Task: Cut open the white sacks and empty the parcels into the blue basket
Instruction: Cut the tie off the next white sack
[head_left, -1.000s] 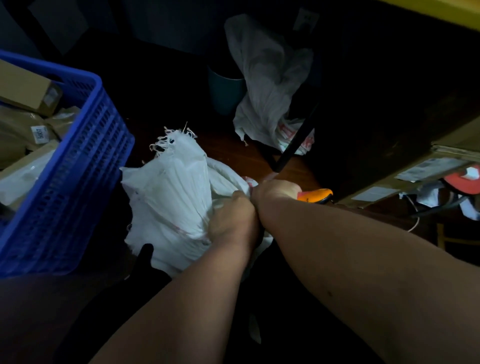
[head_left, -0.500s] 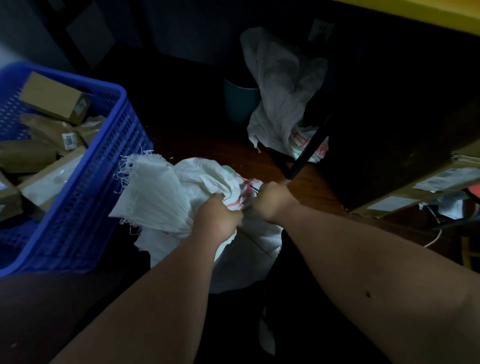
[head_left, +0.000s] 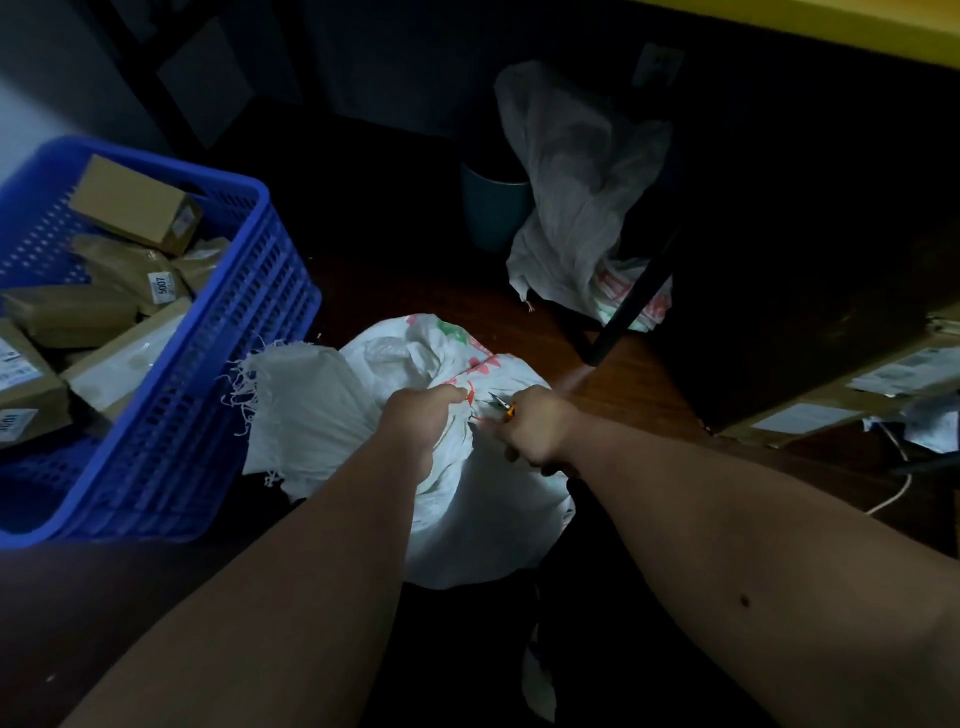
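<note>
On dim wooden floor (head_left: 613, 384), white sack (head_left: 467, 509) beside blue basket (head_left: 249, 332).

I see the sack (head_left: 415, 467) on the floor between my hands — basket (head_left: 218, 364) of parcels (head_left: 135, 208) to its left, another sack (head_left: 571, 208) behind, beside a bin (head_left: 488, 213).

Both bare forearms reach forward and converge, wrists close together. The left hand (head_left: 415, 423) is a tight fist, grip bunching white sack (head_left: 467, 499) fabric; the right hand (head_left: 537, 434) curls round an orange-handled cutter (head_left: 503, 405), blade pointing left.
</note>
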